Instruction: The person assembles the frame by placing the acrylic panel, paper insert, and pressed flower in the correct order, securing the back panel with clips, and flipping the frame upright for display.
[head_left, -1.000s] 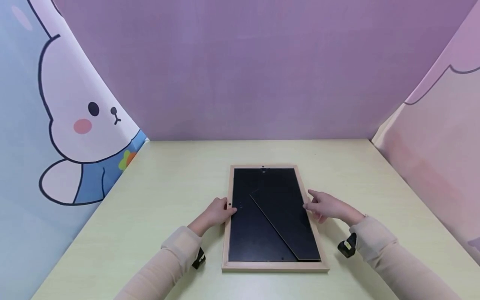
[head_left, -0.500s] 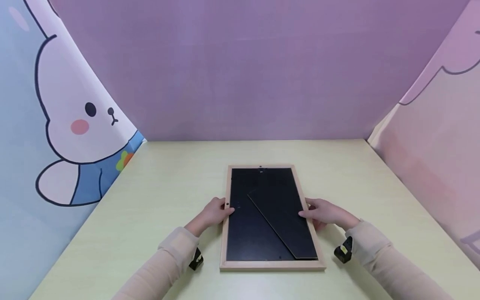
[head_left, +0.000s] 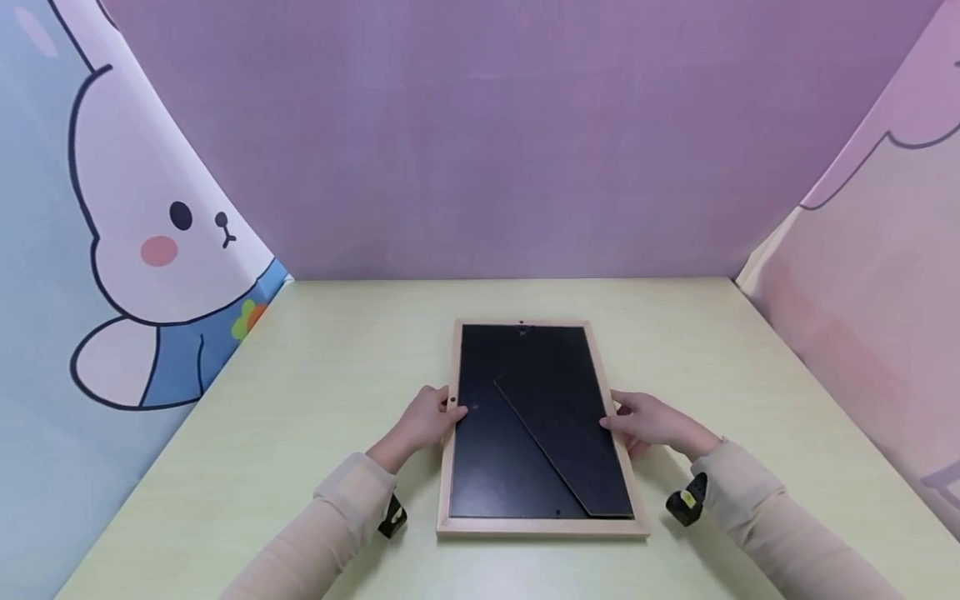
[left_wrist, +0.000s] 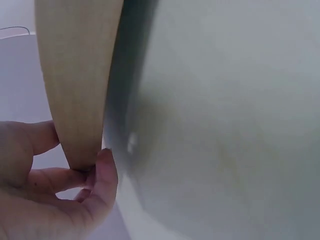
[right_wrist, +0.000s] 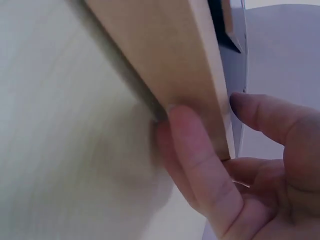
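Note:
A picture frame (head_left: 543, 527) with a pale wooden border lies back side up. Its black backing board (head_left: 495, 475) carries a slanted black easel stand (head_left: 573, 450), folded against it. My left hand (head_left: 422, 419) grips the left border, thumb on top; the left wrist view shows fingers curled around the wooden edge (left_wrist: 80, 75). On the opposite border my right hand (head_left: 656, 423) holds on, thumb above. In the right wrist view its fingertips (right_wrist: 187, 130) reach the outer side and underside of the wood. The frame's front is hidden.
The pale table (head_left: 352, 350) extends around the frame. A purple wall (head_left: 480, 150) stands at the back. Side panels carry cartoon prints, with a rabbit (head_left: 172, 200) on the left. A black wrist camera (head_left: 686, 500) hangs below my right wrist.
My right hand has closed onto the right border, its thumb now over the edge. The picture frame sits slightly higher in the head view. My left hand keeps its grip.

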